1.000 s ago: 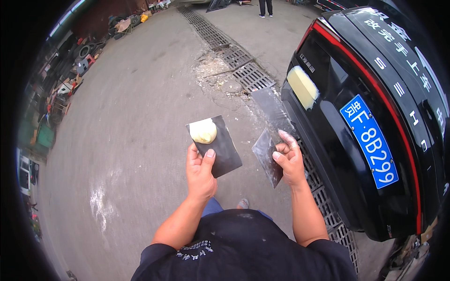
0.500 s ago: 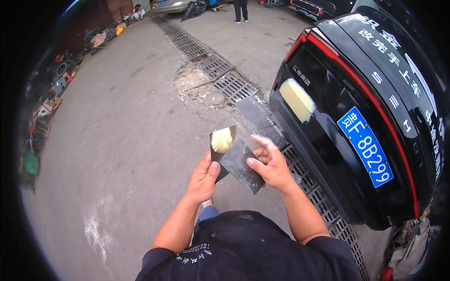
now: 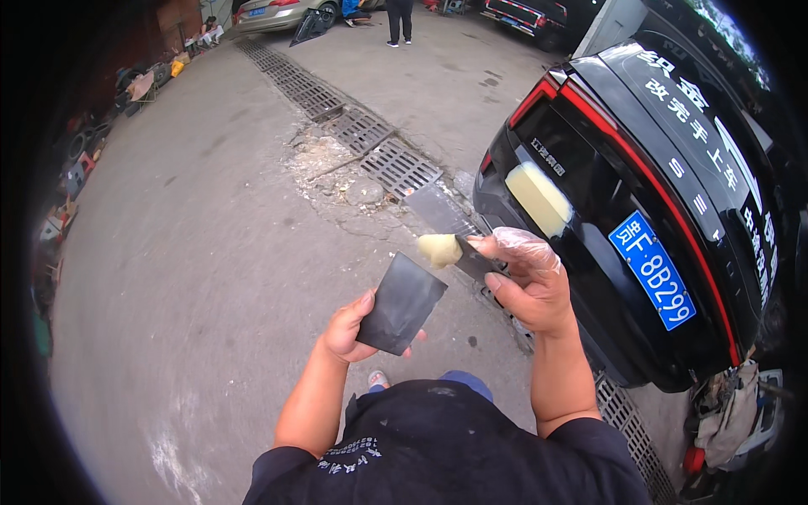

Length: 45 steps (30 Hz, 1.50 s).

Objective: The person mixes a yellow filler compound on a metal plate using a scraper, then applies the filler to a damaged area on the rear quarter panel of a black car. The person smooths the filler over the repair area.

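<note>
Putty (image 3: 439,249) now rides the right hand's (image 3: 528,286) scraper (image 3: 450,227), beyond its grip

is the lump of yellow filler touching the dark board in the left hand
Apart. The head view shows the filler lump on the scraper blade, above the board; pavement shows between.

Black car (image 3: 673,219) on the right; drain grate (image 3: 353,126) beyond — grey car (image 3: 278,13) far off.

L hand (image 3: 349,328) & gloved R hand (image 3: 526,282) raised, both grips closed
</note>
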Tool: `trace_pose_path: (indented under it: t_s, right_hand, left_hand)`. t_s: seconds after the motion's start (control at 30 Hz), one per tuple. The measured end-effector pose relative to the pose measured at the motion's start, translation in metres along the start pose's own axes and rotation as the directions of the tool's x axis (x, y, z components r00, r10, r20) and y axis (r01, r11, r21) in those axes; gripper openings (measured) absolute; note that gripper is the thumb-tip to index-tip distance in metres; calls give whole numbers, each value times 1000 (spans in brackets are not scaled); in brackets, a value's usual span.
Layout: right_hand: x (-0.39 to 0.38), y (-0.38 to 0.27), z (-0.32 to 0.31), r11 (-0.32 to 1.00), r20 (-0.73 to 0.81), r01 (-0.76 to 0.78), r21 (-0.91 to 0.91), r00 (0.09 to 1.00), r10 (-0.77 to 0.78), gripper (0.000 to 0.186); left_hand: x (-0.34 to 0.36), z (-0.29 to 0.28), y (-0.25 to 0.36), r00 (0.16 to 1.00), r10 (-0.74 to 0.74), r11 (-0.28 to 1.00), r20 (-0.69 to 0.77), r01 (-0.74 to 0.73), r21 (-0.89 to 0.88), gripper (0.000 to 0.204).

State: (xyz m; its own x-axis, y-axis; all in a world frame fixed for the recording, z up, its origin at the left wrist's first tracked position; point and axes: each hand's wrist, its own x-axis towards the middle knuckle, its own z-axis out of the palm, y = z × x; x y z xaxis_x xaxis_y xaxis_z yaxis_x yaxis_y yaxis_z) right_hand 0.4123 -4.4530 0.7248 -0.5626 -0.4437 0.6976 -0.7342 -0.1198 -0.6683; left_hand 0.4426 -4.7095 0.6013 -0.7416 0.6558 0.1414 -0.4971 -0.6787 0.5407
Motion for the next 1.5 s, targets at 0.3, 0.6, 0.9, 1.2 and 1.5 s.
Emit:
trace_pose_path:
  t_s: [0.3, 0.6, 0.9, 1.2, 1.5]
  right_hand:
    - [5, 19, 7, 957, 288, -260, -132, 913, 288, 66]
    - [14, 29, 4, 764, -189, -453, -460, 890, 415, 59]
    - [27, 31, 21, 811, -21, -456, -366, 875, 483, 55]
    - [29, 20, -7, 913, 300, -39, -406, 938, 173, 64]
    - [-5, 66, -27, 937, 182, -147, -318, 960, 213, 66]
  left_hand:
    - [11, -29, -12, 976, -21, 957, 215, 82, -278, 71]
    - [59, 4, -13, 902, 315, 937, -295, -246, 248, 71]
    - [69, -24, -24, 813, 537, 668, -225, -247, 702, 70]
    - [42, -23, 7, 982, -32, 965, 186, 79, -249, 71]
    - [41, -29, 7, 984, -31, 968, 175, 73, -239, 74]
